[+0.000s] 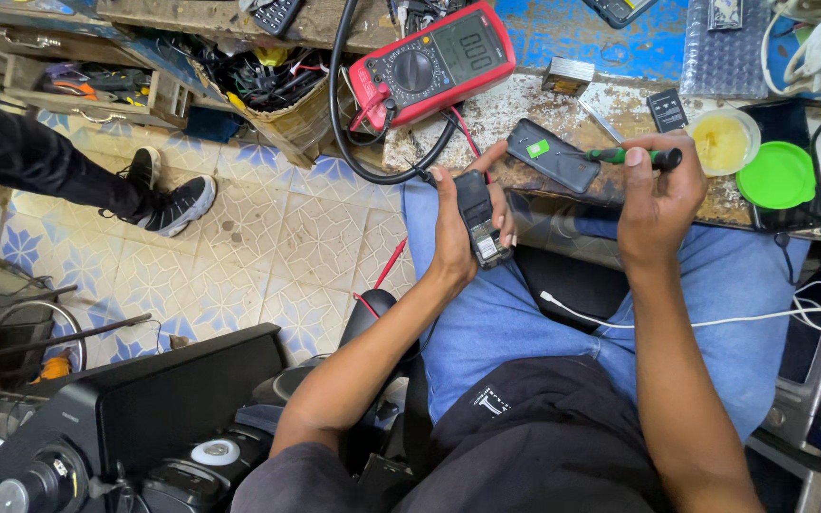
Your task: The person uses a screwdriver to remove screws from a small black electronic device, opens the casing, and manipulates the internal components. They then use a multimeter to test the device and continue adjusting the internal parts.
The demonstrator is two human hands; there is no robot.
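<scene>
My left hand (pixel 455 223) grips a small black phone body (pixel 478 217), held upright over my lap with its open back facing me. My right hand (pixel 658 195) holds a green-handled screwdriver (pixel 631 156) sideways, its thin tip pointing left toward a black phone back cover (pixel 553 155) that lies on the worn edge of the workbench (pixel 525 104). The screwdriver tip is apart from the phone in my left hand.
A red multimeter (pixel 432 61) with black leads rests on the bench's left end. A yellow-filled tub (pixel 722 141) and its green lid (pixel 777 175) stand at the right. A white cable (pixel 715 321) crosses my lap. Another person's leg and shoe (pixel 168 199) are on the tiled floor at left.
</scene>
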